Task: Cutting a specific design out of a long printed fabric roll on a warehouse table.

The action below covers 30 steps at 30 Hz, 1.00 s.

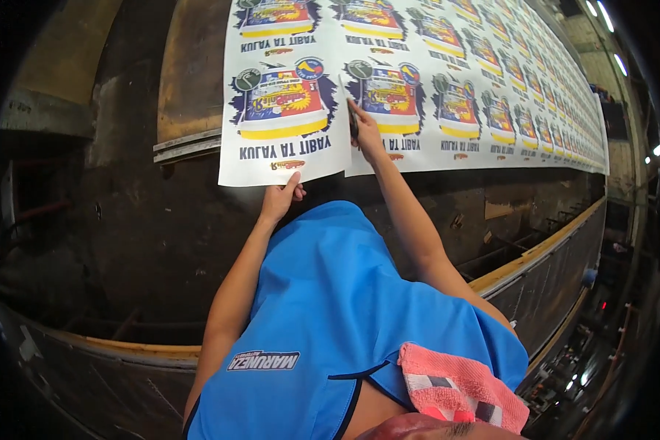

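My left hand (282,198) pinches the lower edge of a printed strip (284,95) at upper centre, its long axis running up the frame — packs and lettering upside down. My right hand (367,133) is closed round a dark tool (353,126), mostly hidden, aligned with the strip's right edge — beside it, the wide printed sheet (430,81) stretches toward the upper right

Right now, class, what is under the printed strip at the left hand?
A brown board and pale edging appear to run under the printed strip from its left side. How far they continue, and anything else beneath, is covered.
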Available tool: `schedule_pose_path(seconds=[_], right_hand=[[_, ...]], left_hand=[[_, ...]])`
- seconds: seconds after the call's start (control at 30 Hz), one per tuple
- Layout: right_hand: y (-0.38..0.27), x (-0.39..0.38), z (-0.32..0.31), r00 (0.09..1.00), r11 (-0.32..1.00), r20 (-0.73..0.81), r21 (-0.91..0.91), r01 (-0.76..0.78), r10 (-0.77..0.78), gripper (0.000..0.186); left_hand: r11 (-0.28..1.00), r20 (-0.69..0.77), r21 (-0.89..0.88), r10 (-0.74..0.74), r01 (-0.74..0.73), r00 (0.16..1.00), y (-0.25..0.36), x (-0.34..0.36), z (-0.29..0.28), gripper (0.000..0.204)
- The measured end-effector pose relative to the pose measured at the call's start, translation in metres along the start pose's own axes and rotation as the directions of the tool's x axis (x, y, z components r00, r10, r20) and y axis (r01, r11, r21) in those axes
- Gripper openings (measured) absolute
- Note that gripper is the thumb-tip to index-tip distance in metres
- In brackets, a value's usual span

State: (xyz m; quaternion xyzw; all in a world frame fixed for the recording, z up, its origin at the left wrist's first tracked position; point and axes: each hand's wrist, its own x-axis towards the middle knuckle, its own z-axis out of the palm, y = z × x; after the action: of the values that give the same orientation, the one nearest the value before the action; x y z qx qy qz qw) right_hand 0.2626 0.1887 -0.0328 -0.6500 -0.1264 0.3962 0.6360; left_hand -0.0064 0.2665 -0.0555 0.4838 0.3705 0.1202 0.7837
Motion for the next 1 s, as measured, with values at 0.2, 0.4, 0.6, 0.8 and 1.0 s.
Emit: schedule_pose_path(seconds=[0.2, 0.4, 0.6, 0.8, 1.0], right_hand=[[-0.033, 0.111, 0.014, 1.000, 0.997, -0.009, 0.077, -0.016, 0.017, 0.044], [-0.057, 0.233, 0.011, 0.999, 0.996, 0.049, 0.094, -0.007, 0.002, 0.047], [-0.091, 0.359, 0.007, 1.000, 0.999, 0.026, 0.036, 0.010, -0.011, 0.044], [-0.117, 0.502, 0.008, 0.992, 0.980, 0.045, -0.156, 0.126, -0.120, 0.039], [-0.138, 0.619, 0.023, 0.992, 0.954, -0.003, -0.272, 0.123, -0.128, 0.044]], left_hand=[[0.993, 0.153, 0.082, -0.097, 0.085, 0.983, 0.032, 0.005, -0.014, 0.026], [0.929, 0.072, 0.197, -0.331, 0.312, 0.941, 0.069, 0.009, -0.015, 0.030], [0.837, -0.037, 0.132, -0.532, 0.532, 0.846, 0.048, 0.011, -0.029, 0.044], [0.806, -0.099, -0.009, -0.589, 0.591, 0.802, 0.042, 0.001, -0.022, 0.046], [0.737, -0.202, -0.067, -0.670, 0.672, 0.714, 0.047, -0.007, 0.004, 0.048]])
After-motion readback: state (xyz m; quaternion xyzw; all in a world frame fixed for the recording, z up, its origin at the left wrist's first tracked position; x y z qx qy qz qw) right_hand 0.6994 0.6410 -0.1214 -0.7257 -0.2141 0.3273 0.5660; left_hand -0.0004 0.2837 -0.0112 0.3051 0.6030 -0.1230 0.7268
